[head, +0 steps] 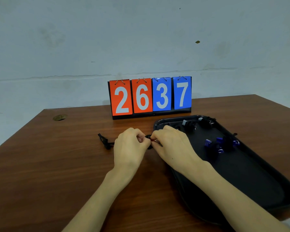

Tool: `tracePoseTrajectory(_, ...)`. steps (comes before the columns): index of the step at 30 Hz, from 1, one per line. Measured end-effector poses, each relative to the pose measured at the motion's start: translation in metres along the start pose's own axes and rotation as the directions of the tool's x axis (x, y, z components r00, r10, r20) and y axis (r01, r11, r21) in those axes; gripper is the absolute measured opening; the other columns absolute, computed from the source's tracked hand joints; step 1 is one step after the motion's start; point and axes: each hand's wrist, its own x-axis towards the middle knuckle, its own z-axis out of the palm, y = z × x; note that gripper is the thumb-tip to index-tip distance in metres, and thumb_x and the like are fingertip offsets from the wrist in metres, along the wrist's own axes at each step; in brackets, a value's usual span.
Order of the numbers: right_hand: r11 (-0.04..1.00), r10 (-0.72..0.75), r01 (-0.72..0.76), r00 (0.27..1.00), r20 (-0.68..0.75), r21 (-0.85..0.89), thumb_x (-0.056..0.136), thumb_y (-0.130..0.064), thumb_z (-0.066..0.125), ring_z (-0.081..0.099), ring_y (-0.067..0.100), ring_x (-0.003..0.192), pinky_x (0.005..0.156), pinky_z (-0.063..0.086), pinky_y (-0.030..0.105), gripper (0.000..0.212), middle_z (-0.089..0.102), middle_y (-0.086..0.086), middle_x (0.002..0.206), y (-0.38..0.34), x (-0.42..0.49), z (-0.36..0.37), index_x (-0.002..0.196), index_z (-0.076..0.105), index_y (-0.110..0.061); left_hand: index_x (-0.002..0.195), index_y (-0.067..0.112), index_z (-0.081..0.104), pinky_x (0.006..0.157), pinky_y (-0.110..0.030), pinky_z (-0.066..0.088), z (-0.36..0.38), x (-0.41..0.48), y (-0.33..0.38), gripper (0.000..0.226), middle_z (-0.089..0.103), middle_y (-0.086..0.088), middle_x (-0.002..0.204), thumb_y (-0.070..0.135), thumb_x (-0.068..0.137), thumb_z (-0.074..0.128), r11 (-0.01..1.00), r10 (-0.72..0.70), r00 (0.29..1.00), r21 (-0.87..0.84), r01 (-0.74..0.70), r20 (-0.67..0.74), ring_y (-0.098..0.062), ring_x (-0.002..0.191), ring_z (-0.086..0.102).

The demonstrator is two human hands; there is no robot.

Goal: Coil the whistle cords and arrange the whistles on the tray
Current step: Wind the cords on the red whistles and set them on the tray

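My left hand (130,144) and my right hand (170,143) meet just left of the black tray (251,178). Between their fingertips they pinch a small red whistle (153,140) and its black cord (148,136). The cord's loose end (105,141) trails left from under my left hand, bunched on the table. On the tray lie two blue whistles (208,142) with coiled black cords in the middle, and two silver whistles (185,122) with bundled cords near the far rim.
A flip scoreboard (151,97) reading 2637 stands at the back of the brown wooden table (57,164), just behind the tray. A round cable grommet (59,117) sits at the far left. The wall is close behind.
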Motion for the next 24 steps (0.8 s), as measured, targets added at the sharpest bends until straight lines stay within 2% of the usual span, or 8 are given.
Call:
tracePoseTrajectory(5, 0.998, 0.035, -0.034, 0.999, -0.03, 0.054, 0.093, -0.035, 0.05, 0.052, 0.01, 0.086, 0.072, 0.042, 0.022, 0.021, 0.061, -0.004, 0.093, 0.0, 0.001, 0.0, 0.105, 0.062, -0.022, 0.075, 0.019, 0.069, 0.064, -0.015, 0.045, -0.004, 0.003, 0.004, 0.013, 0.063, 0.008, 0.073, 0.011, 0.084, 0.062, 0.906, -0.225, 0.973, -0.356, 0.23, 0.055, -0.005, 0.072, 0.058)
tracePoseTrajectory(8, 0.997, 0.045, -0.044, 0.999, -0.017, 0.064, 0.093, -0.035, 0.051, 0.052, 0.009, 0.086, 0.073, 0.042, 0.022, 0.021, 0.061, -0.004, 0.093, 0.002, 0.0, 0.0, 0.106, 0.062, -0.022, 0.085, 0.011, 0.07, 0.05, -0.018, 0.036, -0.005, 0.008, 0.001, 0.011, 0.059, 0.0, 0.073, 0.01, 0.087, 0.059, 0.655, -0.401, 0.859, -0.556, 0.512, 0.319, -0.007, 0.058, 0.044)
tracePoseTrajectory(10, 0.996, 0.048, -0.047, 0.999, -0.016, 0.074, 0.093, -0.035, 0.052, 0.052, 0.01, 0.088, 0.075, 0.043, 0.023, 0.022, 0.062, -0.004, 0.094, 0.003, 0.0, 0.0, 0.107, 0.062, -0.022, 0.092, 0.004, 0.066, 0.039, -0.017, 0.024, -0.007, 0.012, -0.003, 0.011, 0.052, -0.003, 0.067, 0.008, 0.089, 0.056, 0.452, -0.412, 0.761, -0.613, 0.648, 0.501, -0.005, 0.044, 0.033)
tracePoseTrajectory(12, 0.995, 0.05, -0.049, 0.999, -0.011, 0.085, 0.093, -0.035, 0.052, 0.052, 0.01, 0.089, 0.076, 0.044, 0.023, 0.022, 0.062, -0.004, 0.095, 0.004, 0.0, 0.0, 0.108, 0.061, -0.023, 0.087, 0.004, 0.062, 0.036, -0.016, 0.02, -0.009, 0.015, -0.007, 0.011, 0.043, 0.0, 0.062, 0.007, 0.09, 0.053, 0.363, -0.36, 0.721, -0.623, 0.693, 0.592, -0.004, 0.04, 0.031)
tracePoseTrajectory(14, 0.995, 0.051, -0.051, 0.999, -0.003, 0.085, 0.093, -0.035, 0.052, 0.053, 0.01, 0.089, 0.075, 0.044, 0.023, 0.021, 0.061, -0.003, 0.097, 0.004, 0.0, 0.0, 0.109, 0.06, -0.024, 0.09, 0.003, 0.063, 0.038, -0.016, 0.022, -0.009, 0.015, -0.009, 0.015, 0.046, -0.002, 0.066, 0.007, 0.093, 0.049, 0.431, -0.295, 0.737, -0.604, 0.67, 0.608, -0.005, 0.045, 0.033)
tracePoseTrajectory(17, 0.995, 0.061, -0.059, 0.998, -0.016, 0.078, 0.093, -0.034, 0.052, 0.053, 0.01, 0.086, 0.072, 0.041, 0.021, 0.02, 0.06, -0.002, 0.097, 0.007, 0.0, 0.0, 0.108, 0.061, -0.024, 0.099, 0.005, 0.065, 0.042, -0.018, 0.035, -0.007, 0.013, -0.008, 0.017, 0.057, -0.006, 0.076, 0.008, 0.095, 0.049, 0.653, -0.24, 0.825, -0.544, 0.527, 0.512, -0.008, 0.055, 0.043)
tracePoseTrajectory(21, 0.995, 0.066, -0.063, 0.997, -0.034, 0.077, 0.093, -0.035, 0.051, 0.055, 0.011, 0.09, 0.075, 0.042, 0.022, 0.022, 0.061, -0.002, 0.099, 0.008, 0.001, 0.001, 0.108, 0.061, -0.023, 0.093, 0.016, 0.058, 0.056, -0.017, 0.051, -0.003, 0.01, -0.004, 0.009, 0.063, -0.001, 0.08, 0.008, 0.089, 0.058, 0.886, -0.13, 0.971, -0.416, 0.204, 0.199, -0.009, 0.062, 0.061)
tracePoseTrajectory(24, 0.995, 0.068, -0.065, 0.997, -0.03, 0.081, 0.093, -0.035, 0.052, 0.053, 0.011, 0.089, 0.074, 0.041, 0.022, 0.022, 0.062, -0.003, 0.097, 0.008, 0.001, 0.002, 0.108, 0.061, -0.023, 0.095, 0.023, 0.063, 0.071, -0.016, 0.052, -0.002, 0.007, -0.006, 0.016, 0.063, 0.01, 0.089, 0.009, 0.089, 0.058, 0.979, 0.119, 0.99, -0.173, -0.105, 0.071, -0.004, 0.077, 0.061)
